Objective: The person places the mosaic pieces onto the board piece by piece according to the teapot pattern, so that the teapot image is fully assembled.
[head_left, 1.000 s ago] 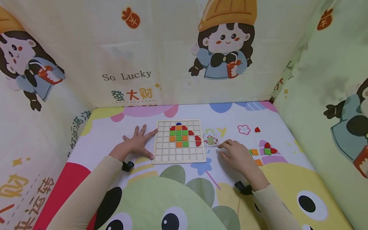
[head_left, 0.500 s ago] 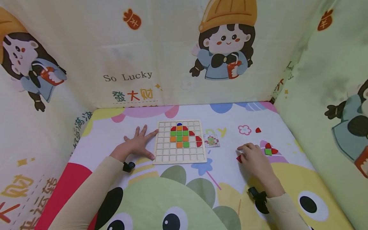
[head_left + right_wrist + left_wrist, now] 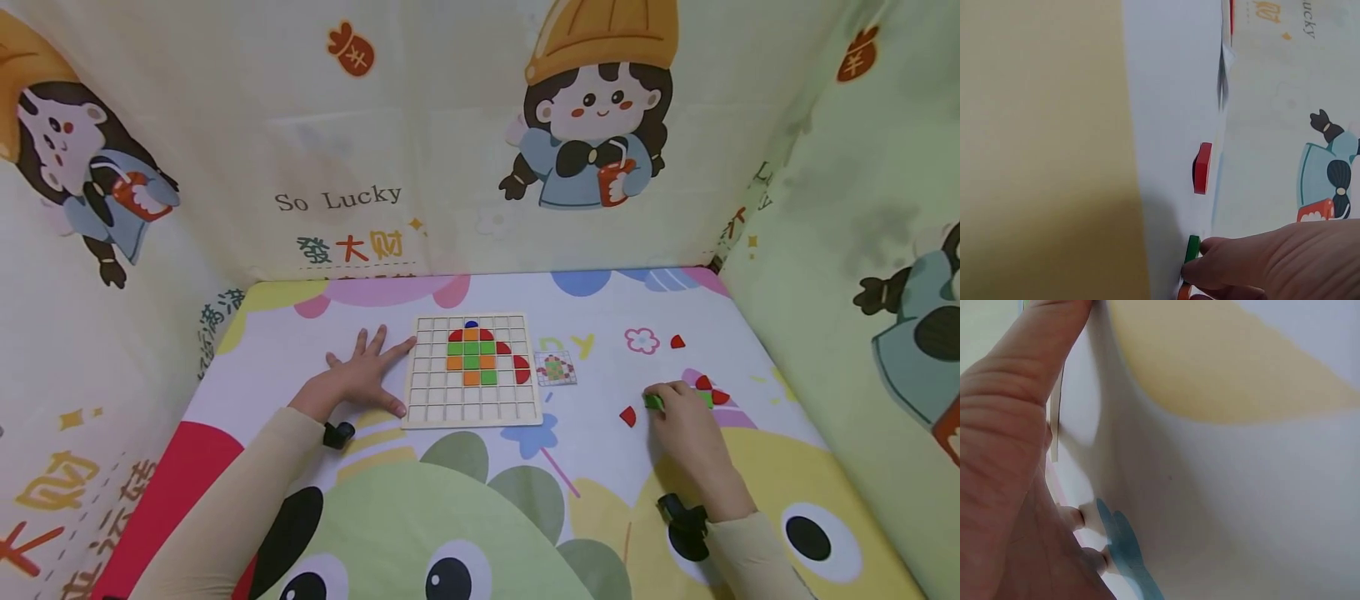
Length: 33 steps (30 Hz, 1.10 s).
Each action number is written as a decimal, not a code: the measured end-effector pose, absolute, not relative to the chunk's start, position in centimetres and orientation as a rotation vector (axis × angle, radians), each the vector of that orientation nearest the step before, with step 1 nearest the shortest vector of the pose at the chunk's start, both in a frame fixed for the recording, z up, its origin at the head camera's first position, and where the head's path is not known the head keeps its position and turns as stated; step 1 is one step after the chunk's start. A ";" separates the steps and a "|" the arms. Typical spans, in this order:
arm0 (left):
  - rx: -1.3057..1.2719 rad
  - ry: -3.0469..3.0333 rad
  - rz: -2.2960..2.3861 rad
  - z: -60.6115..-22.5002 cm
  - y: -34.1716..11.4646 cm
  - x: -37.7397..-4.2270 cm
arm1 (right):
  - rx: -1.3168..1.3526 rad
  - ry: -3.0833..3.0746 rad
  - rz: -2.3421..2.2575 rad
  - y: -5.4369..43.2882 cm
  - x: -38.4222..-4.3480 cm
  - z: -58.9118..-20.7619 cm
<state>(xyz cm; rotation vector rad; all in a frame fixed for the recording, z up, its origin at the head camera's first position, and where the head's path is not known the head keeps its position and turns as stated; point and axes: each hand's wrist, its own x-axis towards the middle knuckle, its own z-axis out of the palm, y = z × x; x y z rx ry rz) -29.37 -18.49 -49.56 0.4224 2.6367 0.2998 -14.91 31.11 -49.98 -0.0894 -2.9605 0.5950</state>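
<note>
A gridded wooden board (image 3: pixel 429 393) lies mid-table, several red, green and orange tiles and one blue piece set in its cells. My left hand (image 3: pixel 348 379) rests flat with fingers spread, thumb and a fingertip at the board's left edge. In the left wrist view its thumb (image 3: pixel 1029 356) fills the left side. On the right, my right hand (image 3: pixel 688 429) pinches a green square tile (image 3: pixel 654 402) between thumb and fingers, low over the cloth. The right wrist view shows this green tile (image 3: pixel 1192 248) at the fingertips, an orange tile (image 3: pixel 1184 291) just below it.
A small pattern card (image 3: pixel 556 368) lies against the board's right side. A red quarter-round piece (image 3: pixel 628 417) sits left of my right hand, another red piece (image 3: pixel 678 342) farther back. Red pieces (image 3: pixel 720 397) lie beside a green tile (image 3: pixel 707 400) behind the hand.
My right hand has moved right from beside the card to the loose tiles. A red piece shifted left on the cloth, and a green tile is now in the fingers. The left hand stays put.
</note>
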 end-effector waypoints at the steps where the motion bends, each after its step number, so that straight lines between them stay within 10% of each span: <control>1: 0.422 2.636 0.301 -49.6 -18.5 -29.4 | -0.087 -2.960 0.586 31.2 -15.0 -50.0; 33: 0.434 2.622 0.304 -49.3 -18.6 -29.6 | -0.048 -3.082 0.541 29.3 -17.9 -49.1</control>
